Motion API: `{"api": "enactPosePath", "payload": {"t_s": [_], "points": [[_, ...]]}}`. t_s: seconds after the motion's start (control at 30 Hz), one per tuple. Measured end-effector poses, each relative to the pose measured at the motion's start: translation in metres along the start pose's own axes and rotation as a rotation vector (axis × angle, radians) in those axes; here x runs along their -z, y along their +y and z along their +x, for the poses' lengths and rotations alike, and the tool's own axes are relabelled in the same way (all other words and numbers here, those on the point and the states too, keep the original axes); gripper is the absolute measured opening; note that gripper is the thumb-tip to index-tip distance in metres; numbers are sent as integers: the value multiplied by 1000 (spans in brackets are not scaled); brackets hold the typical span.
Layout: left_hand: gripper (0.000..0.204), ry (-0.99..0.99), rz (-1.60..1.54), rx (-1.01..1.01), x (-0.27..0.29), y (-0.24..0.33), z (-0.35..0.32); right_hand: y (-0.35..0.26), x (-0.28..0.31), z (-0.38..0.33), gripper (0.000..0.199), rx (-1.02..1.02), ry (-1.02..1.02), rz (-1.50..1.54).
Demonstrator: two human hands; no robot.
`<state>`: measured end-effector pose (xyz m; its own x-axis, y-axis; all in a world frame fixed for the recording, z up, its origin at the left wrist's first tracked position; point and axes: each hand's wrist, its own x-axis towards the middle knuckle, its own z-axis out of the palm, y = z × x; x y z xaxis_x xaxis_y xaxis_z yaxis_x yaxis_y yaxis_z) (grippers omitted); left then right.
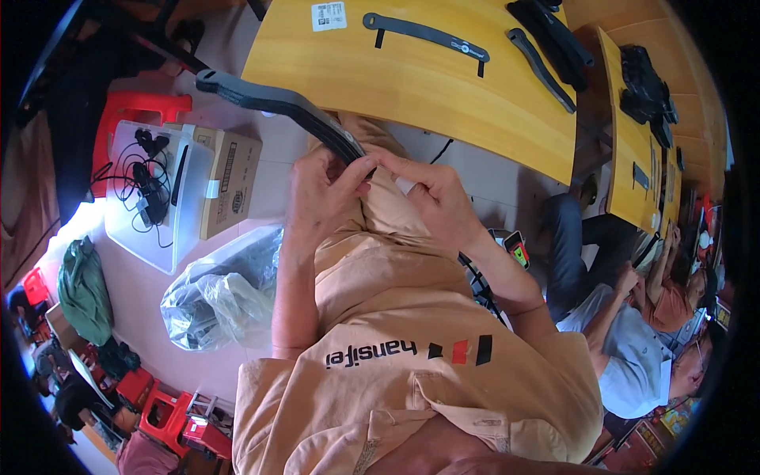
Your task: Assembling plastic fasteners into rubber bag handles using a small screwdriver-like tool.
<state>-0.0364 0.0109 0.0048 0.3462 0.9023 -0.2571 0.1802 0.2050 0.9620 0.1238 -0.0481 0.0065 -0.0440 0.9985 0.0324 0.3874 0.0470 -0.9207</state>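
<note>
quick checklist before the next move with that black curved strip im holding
1. Left hand grips the black curved strip at its near end: ok.
2. Right hand pinches the same end, fingertips meeting the left hand's: ok.
3. The strip's far end hangs free beyond the yellow table edge, touching nothing: ok.
4. What the fingertips work on at the strip's end: cannot tell, fingers hide it.
5. Similar black strips lie on the table within view: ok.
6. Clear plastic bag of dark parts sits on the floor to the left, apart from both hands: ok.
</note>
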Motion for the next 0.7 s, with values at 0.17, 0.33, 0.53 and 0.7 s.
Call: {"api": "enactPosePath", "payload": {"t_s": [0.17,0.33,0.53,0.7], "points": [[22,-106,-198,39,6,-5,2,4,11,6,39,-340,-205,441],[20,-53,-230,52,-1,-7,2,9,-1,5,41,-23,-21,102],[23,69,-183,70,-9,-4,1,-3,2,3,53,-53,-45,-55],[22,147,-211,18,-16,-1,-3,-6,-3,3,50,-61,-14,-63]]}}
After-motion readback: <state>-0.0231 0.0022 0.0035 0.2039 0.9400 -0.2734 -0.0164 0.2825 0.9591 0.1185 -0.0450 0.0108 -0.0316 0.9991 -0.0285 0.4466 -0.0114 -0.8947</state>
